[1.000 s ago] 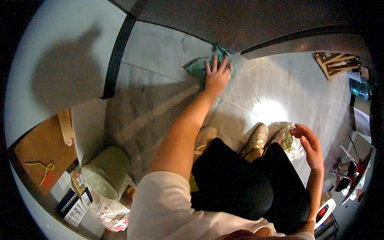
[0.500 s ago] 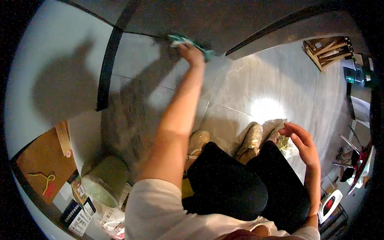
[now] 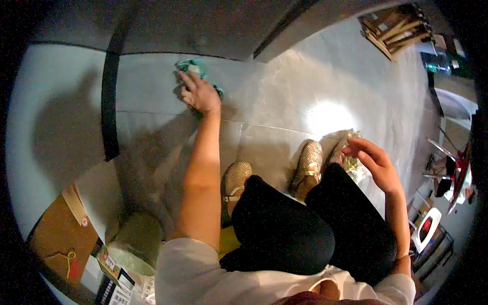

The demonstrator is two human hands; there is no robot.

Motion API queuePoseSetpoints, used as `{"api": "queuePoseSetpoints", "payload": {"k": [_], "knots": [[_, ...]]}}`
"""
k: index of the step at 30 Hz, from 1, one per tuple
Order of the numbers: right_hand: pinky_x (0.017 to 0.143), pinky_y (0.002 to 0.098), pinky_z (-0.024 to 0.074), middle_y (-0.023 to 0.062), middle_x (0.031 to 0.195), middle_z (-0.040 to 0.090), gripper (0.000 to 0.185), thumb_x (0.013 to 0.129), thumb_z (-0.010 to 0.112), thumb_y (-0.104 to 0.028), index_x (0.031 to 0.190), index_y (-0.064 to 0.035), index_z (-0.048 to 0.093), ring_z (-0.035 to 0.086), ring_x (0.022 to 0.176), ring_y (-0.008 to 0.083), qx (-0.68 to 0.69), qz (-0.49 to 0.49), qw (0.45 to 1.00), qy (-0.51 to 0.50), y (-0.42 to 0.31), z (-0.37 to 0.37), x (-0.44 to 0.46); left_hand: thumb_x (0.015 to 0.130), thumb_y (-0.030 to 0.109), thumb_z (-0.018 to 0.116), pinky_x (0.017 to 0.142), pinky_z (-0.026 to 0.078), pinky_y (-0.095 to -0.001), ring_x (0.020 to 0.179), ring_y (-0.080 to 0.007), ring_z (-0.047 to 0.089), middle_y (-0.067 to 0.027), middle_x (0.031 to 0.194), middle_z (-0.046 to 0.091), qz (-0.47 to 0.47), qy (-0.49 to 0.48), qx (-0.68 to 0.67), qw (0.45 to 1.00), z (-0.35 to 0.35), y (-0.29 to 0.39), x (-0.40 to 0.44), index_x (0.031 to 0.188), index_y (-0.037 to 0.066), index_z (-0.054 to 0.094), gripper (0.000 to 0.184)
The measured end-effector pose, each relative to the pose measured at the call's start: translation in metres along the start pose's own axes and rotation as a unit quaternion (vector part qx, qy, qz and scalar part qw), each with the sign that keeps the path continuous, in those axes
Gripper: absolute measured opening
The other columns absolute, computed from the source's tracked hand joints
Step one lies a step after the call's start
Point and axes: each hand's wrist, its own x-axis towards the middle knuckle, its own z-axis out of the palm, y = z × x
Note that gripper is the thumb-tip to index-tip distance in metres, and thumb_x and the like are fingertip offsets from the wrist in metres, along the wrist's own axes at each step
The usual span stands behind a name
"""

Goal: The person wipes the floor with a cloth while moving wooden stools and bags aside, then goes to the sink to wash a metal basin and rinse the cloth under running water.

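The cloth has shifted leftward over the floor, beneath the left hand's parted fingers; the right hand's fingers bend loosely, empty.

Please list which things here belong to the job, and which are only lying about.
Belong to the job, as I judge:
green cloth, under the left hand
tiled floor, where the cloth lies

Just lying about:
lined bin
wooden frame
yellow cord
plastic bag near the shoes
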Motion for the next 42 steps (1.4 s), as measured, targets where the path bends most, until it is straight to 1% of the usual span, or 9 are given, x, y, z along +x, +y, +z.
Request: {"api": "queuePoseSetpoints", "payload": {"k": [3,6,9,13,19,25,29,33,42], "knots": [[0.097,0.0333,0.0445,0.0114,0.117,0.065,0.038,0.100,0.051,-0.019,0.133,0.0004,0.051,0.059,0.112,0.0189,-0.008,-0.009,1.000,-0.008,-0.009,0.003,0.000,0.087,0.012,0.057,0.092,0.042,-0.0481,0.111,-0.0385,0.049,-0.0095,0.157,0.028,0.117,-0.137,-0.159,0.971,0.024,0.062,-0.067,0.145,0.017,0.042,0.060],[0.100,0.0327,0.0426,0.0107,0.116,0.066,0.039,0.100,0.052,-0.021,0.133,-0.0009,0.052,0.058,0.112,0.0172,-0.033,-0.056,0.998,-0.019,-0.011,0.000,-0.003,0.086,0.011,0.057,0.086,0.049,-0.0476,0.109,-0.0385,0.051,-0.0121,0.156,0.029,0.436,-0.175,-0.115,0.875,0.019,0.127,-0.156,0.144,0.016,0.043,0.061],[0.101,0.0327,0.0418,0.0099,0.117,0.066,0.039,0.099,0.053,-0.022,0.132,-0.0004,0.052,0.058,0.114,0.0174,-0.042,-0.066,0.996,0.035,0.005,-0.026,-0.018,0.086,0.011,0.058,0.097,0.043,-0.0493,0.116,-0.0362,0.049,-0.0082,0.155,0.030,0.481,-0.242,-0.126,0.833,0.027,0.164,-0.189,0.145,0.022,0.042,0.062],[0.101,0.0353,0.0422,0.0120,0.115,0.066,0.046,0.096,0.058,-0.026,0.134,-0.0007,0.051,0.059,0.113,0.0217,0.000,-0.038,0.961,0.275,0.081,-0.074,-0.044,0.080,0.009,0.067,0.097,0.043,-0.0465,0.117,-0.0381,0.049,-0.0179,0.150,0.036,0.414,-0.249,-0.301,0.822,-0.041,0.131,-0.136,0.139,0.018,0.049,0.062],[0.101,0.0488,0.0425,0.0266,0.153,0.021,0.088,0.081,0.068,-0.049,0.150,-0.0139,0.028,0.046,0.127,0.0429,-0.387,0.176,0.809,0.406,0.273,-0.065,-0.060,0.092,0.008,0.052,0.113,0.028,-0.0447,0.139,-0.0359,0.033,-0.0183,0.152,0.033,0.284,-0.266,-0.312,0.867,-0.138,-0.053,-0.136,0.137,0.004,0.049,0.046],[0.097,0.0450,0.0449,0.0263,0.123,0.059,0.074,0.083,0.067,-0.046,0.137,-0.0009,0.045,0.057,0.115,0.0386,-0.001,0.248,0.859,0.448,0.352,-0.066,-0.033,0.093,0.009,0.049,0.111,0.030,-0.0444,0.138,-0.0359,0.035,-0.0183,0.151,0.034,0.157,-0.309,-0.136,0.928,-0.293,-0.168,-0.192,0.139,0.004,0.047,0.046],[0.090,0.0418,0.0485,0.0225,0.110,0.066,0.053,0.082,0.071,-0.038,0.117,0.0009,0.061,0.063,0.104,0.0349,-0.010,0.203,0.872,0.445,0.366,-0.048,-0.037,0.094,0.011,0.049,0.111,0.031,-0.0444,0.137,-0.0358,0.036,-0.0184,0.151,0.035,0.101,-0.307,-0.076,0.943,-0.348,-0.209,-0.215,0.139,0.004,0.047,0.046],[0.076,0.0370,0.0482,0.0085,0.096,0.067,0.037,0.086,0.069,-0.032,0.109,-0.0029,0.065,0.060,0.085,0.0198,0.261,0.081,0.877,0.394,0.362,-0.046,-0.106,0.094,0.012,0.048,0.110,0.031,-0.0444,0.136,-0.0356,0.037,-0.0184,0.150,0.036,0.089,-0.300,-0.058,0.948,-0.380,-0.227,-0.228,0.140,0.004,0.046,0.046],[0.077,0.0327,0.0531,0.0086,0.102,0.065,0.031,0.095,0.062,-0.026,0.115,-0.0020,0.058,0.063,0.089,0.0171,0.504,0.030,0.669,0.546,0.429,-0.068,-0.279,0.096,0.015,0.046,0.108,0.033,-0.0444,0.133,-0.0353,0.039,-0.0186,0.148,0.038,0.096,-0.299,-0.052,0.948,-0.400,-0.222,-0.226,0.140,0.004,0.045,0.046]]}}
